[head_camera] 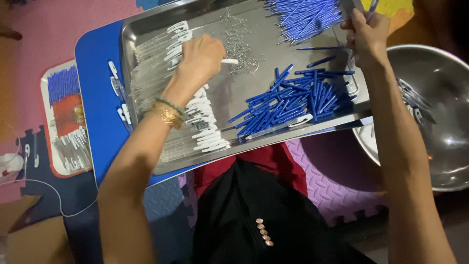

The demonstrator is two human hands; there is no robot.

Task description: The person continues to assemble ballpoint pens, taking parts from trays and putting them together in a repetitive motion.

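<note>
A steel tray rests on a blue board over my lap. Its left side holds rows of clear pen barrels with white clips. A heap of blue pen parts lies at the right, thin blue refills at the far end, small metal springs in the middle. My left hand is closed on a white-tipped pen barrel above the rows. My right hand grips a thin blue piece at the tray's far right corner.
A large steel bowl with several finished pens stands at the right. A smaller white tray with blue, red and clear parts lies at the left. Foam floor mats lie below, and a white cable runs at lower left.
</note>
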